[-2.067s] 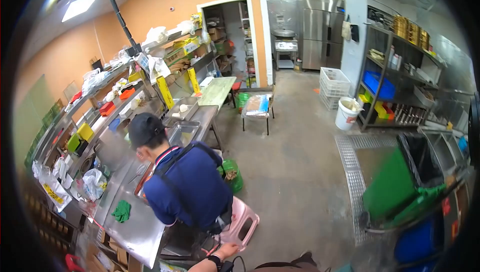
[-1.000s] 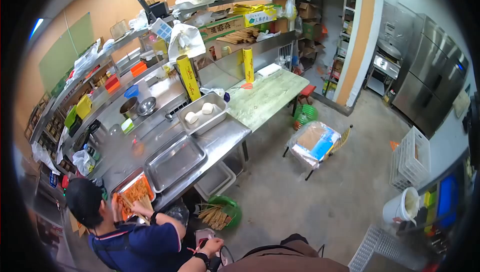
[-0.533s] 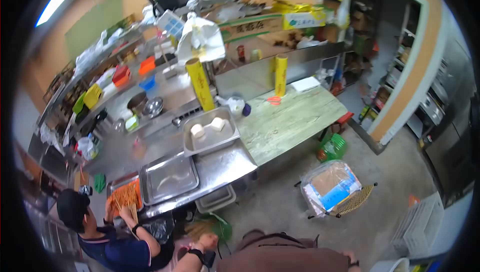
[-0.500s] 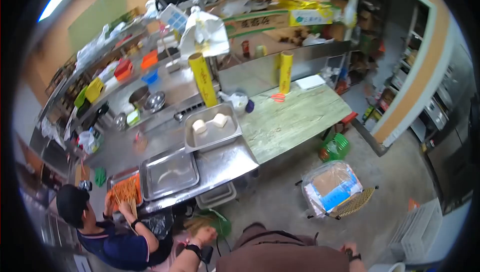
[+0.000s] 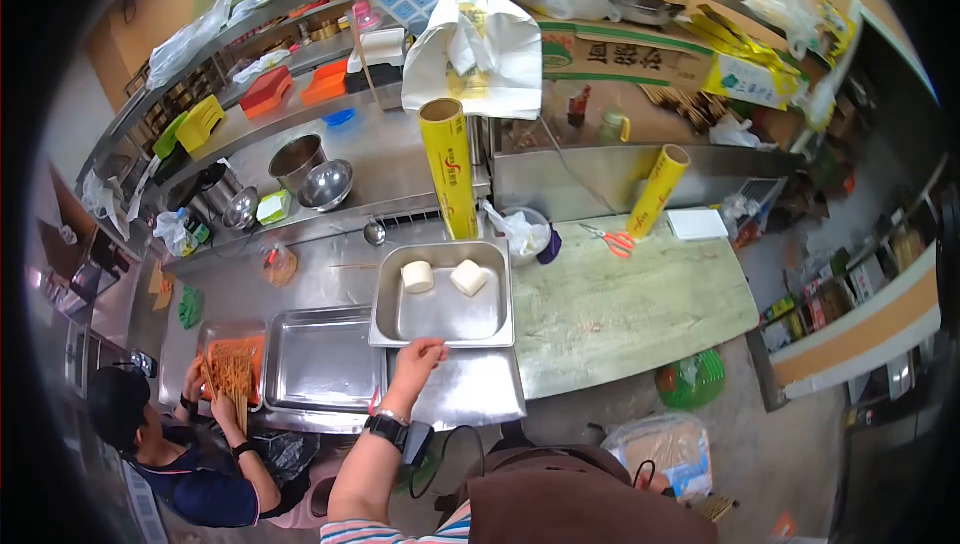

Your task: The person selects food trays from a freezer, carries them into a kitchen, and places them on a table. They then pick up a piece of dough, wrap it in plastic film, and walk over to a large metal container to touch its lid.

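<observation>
My left hand (image 5: 418, 362), a black watch on its wrist, reaches over the front edge of a deep steel pan (image 5: 508, 294). Its fingers are curled together, and nothing shows in them. Two short white chunks, a left one (image 5: 418, 277) and a right one (image 5: 468, 278), lie inside that pan. Left of it is a shallow steel tray (image 5: 330, 396) with nothing visible in it. Low beside my brown apron, my right hand (image 5: 657, 482) shows only in part; its fingers are hidden.
A co-worker (image 5: 200, 454) at the left handles skewers over an orange-filled tray (image 5: 260, 364). Yellow film rolls (image 5: 450, 174) stand behind the pan. Orange-handled scissors (image 5: 617, 242) lie on the pale green tabletop (image 5: 620, 324). A green basket (image 5: 690, 379) is on the floor.
My left hand has risen from low beside my body to the front of the deep pan. The view has shifted closer to the counter. The co-worker still holds skewers.
</observation>
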The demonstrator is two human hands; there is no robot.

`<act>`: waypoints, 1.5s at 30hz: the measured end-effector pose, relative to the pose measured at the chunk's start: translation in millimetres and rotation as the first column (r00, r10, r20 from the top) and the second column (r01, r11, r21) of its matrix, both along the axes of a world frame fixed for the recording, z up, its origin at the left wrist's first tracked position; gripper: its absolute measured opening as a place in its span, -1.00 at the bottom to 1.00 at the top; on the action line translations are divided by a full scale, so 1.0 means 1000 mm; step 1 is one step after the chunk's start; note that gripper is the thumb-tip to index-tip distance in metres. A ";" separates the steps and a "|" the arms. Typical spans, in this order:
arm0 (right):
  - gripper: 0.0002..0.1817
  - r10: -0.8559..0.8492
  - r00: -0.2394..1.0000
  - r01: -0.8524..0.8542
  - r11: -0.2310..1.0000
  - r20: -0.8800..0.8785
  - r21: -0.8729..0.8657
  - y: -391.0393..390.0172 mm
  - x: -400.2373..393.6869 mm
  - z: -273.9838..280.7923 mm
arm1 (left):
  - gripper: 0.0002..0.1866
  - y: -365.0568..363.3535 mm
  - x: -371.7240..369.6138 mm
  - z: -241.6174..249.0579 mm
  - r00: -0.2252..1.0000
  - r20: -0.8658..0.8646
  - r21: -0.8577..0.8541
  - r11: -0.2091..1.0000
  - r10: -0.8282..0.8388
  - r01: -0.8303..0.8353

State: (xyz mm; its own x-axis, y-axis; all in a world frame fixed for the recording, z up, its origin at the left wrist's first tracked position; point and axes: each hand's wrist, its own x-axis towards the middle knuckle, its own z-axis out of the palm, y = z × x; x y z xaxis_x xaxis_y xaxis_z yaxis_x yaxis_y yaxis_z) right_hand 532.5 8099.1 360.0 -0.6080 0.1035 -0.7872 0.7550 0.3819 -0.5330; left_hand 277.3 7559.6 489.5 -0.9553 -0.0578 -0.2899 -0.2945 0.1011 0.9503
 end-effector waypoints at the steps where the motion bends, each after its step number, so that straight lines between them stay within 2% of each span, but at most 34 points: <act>1: -0.74 -0.008 0.999 0.006 0.999 0.049 0.031 0.004 0.005 -0.001 | -0.76 0.008 -0.022 -0.004 1.000 0.014 0.003 1.000 0.013 -0.013; 4: -0.76 -0.130 0.988 0.124 0.990 0.085 0.074 0.030 0.002 -0.010 | -0.77 0.026 -0.082 -0.002 0.999 -0.011 0.032 0.999 0.034 -0.034; 6: -0.77 -0.177 0.980 0.169 0.982 0.088 0.088 0.043 -0.018 -0.006 | -0.70 0.037 -0.123 0.011 0.938 -0.339 -0.349 0.917 0.071 -0.195; 8: -0.78 -0.184 0.979 0.176 0.980 0.084 0.087 0.058 -0.044 -0.010 | -0.58 0.040 -0.172 0.049 0.837 -0.536 -0.350 0.872 0.111 -0.341; 9: -0.79 -0.178 0.981 0.171 0.982 0.081 0.085 0.066 -0.056 -0.013 | -0.49 0.035 -0.203 0.067 0.720 -0.694 -0.397 0.824 0.018 -0.403; 11: -0.80 -0.159 0.985 0.153 0.985 0.074 0.078 0.082 -0.084 -0.020 | -0.57 0.049 -0.234 0.135 0.698 -0.715 -0.381 0.810 0.048 -0.446; 13: -0.80 -0.130 0.990 0.126 0.990 0.060 0.064 0.097 -0.117 -0.025 | -0.65 0.051 -0.259 0.162 0.772 -0.626 -0.307 0.876 0.109 -0.372; 14: -0.81 -0.115 0.992 0.112 0.992 0.054 0.051 0.103 -0.137 -0.026 | -0.65 0.049 -0.262 0.152 0.775 -0.619 -0.316 0.865 0.123 -0.390; 16: -0.81 -0.080 0.996 0.079 0.996 0.031 0.036 0.120 -0.176 -0.030 | -0.67 0.039 -0.274 0.104 0.894 -0.448 -0.560 0.776 0.012 -0.291; 17: -0.81 -0.050 0.999 0.050 0.998 0.010 0.030 0.131 -0.196 -0.035 | -0.62 0.037 -0.269 0.073 0.940 -0.342 -0.609 0.758 0.016 -0.235; 18: -0.81 -0.010 0.999 0.011 0.999 -0.033 0.029 0.147 -0.213 -0.044 | -0.56 0.037 -0.259 0.036 0.972 -0.233 -0.648 0.742 0.024 -0.173; 20: -0.82 0.122 0.976 -0.112 0.992 -0.179 0.065 0.169 -0.252 -0.051 | -0.44 0.048 -0.236 -0.026 0.980 -0.127 -0.736 0.647 0.154 -0.197; 21: -0.82 0.133 0.977 -0.124 0.990 -0.165 0.063 0.174 -0.268 -0.047 | -0.35 0.059 -0.226 -0.038 0.955 -0.112 -0.656 0.702 0.273 -0.277; 22: -0.83 -0.162 0.983 0.154 0.983 -0.084 -0.097 0.168 -0.296 -0.021 | -0.29 0.069 -0.219 -0.047 0.924 -0.049 -0.690 0.655 0.380 -0.306; 23: -0.83 -0.429 0.903 0.426 0.877 0.038 -0.221 0.163 -0.319 0.003 | -0.22 0.076 -0.216 -0.061 0.880 -0.033 -0.683 0.633 0.473 -0.366; 25: -0.85 -0.351 0.936 0.348 0.920 0.017 -0.180 0.163 -0.344 0.022 | -0.16 0.086 -0.219 -0.089 0.816 -0.042 -0.698 0.567 0.576 -0.437; 26: -0.87 -0.292 0.956 0.289 0.947 -0.005 -0.141 0.163 -0.352 0.025 | -0.07 0.092 -0.221 -0.095 0.784 0.014 -0.662 0.593 0.621 -0.458; 27: -0.87 -0.279 0.960 0.277 0.951 0.003 -0.138 0.165 -0.356 0.023 | -0.01 0.103 -0.226 -0.097 0.749 0.058 -0.693 0.567 0.660 -0.446; 30: -0.84 -0.209 0.963 0.227 0.969 0.172 -0.093 0.184 -0.353 0.017 | 0.00 0.134 -0.242 -0.088 0.685 0.114 -0.749 0.515 0.720 -0.417; 32: -0.84 -0.215 0.946 0.239 0.968 0.242 -0.074 0.192 -0.348 0.017 | 0.00 0.142 -0.248 -0.090 0.736 0.160 -0.849 0.472 0.657 -0.237; 33: -0.83 -0.233 0.924 0.263 0.963 0.304 -0.062 0.194 -0.346 0.018 | 0.00 0.137 -0.247 -0.097 0.733 0.169 -0.848 0.476 0.659 -0.233; 35: -0.82 -0.231 0.920 0.262 0.963 0.317 -0.060 0.200 -0.345 0.018 | -0.06 0.122 -0.240 -0.112 0.852 0.053 -0.866 0.448 0.521 -0.220; 36: -0.82 -0.219 0.925 0.241 0.970 0.310 -0.035 0.200 -0.346 0.022 | -0.19 0.119 -0.241 -0.112 0.853 0.038 -0.854 0.460 0.521 -0.243; 37: -0.82 -0.209 0.930 0.223 0.975 0.301 -0.013 0.197 -0.349 0.025 | -0.19 0.113 -0.241 -0.112 0.856 0.041 -0.853 0.464 0.516 -0.239; 39: -0.80 -0.228 0.933 0.231 0.973 0.280 0.022 0.188 -0.358 0.029 | -0.35 0.095 -0.238 -0.115 0.887 0.019 -0.795 0.545 0.461 -0.266; 40: -0.79 -0.238 0.936 0.231 0.971 0.261 0.058 0.184 -0.364 0.033 | -0.45 0.078 -0.231 -0.136 0.905 -0.105 -0.748 0.567 0.411 -0.344; 41: -0.79 -0.243 0.936 0.235 0.970 0.255 0.063 0.176 -0.370 0.040 | -0.46 0.066 -0.224 -0.127 0.906 -0.041 -0.617 0.703 0.420 -0.354; 42: -0.80 -0.234 0.949 0.235 0.972 0.211 0.023 0.164 -0.376 0.050 | -0.48 0.062 -0.220 -0.121 0.837 0.031 -0.300 0.804 0.547 -0.514; 43: -0.81 -0.222 0.961 0.229 0.973 0.165 -0.019 0.153 -0.385 0.056 | -0.50 0.061 -0.218 -0.108 0.762 0.148 0.045 0.765 0.631 -0.642; 44: -0.81 -0.219 0.963 0.225 0.974 0.160 -0.018 0.145 -0.395 0.058 | -0.51 0.060 -0.212 -0.093 0.766 0.229 0.201 0.740 0.601 -0.641; 45: -0.84 -0.166 0.979 0.173 0.983 0.121 -0.053 0.136 -0.404 0.060 | -0.51 0.062 -0.209 -0.077 0.764 0.228 0.203 0.738 0.604 -0.644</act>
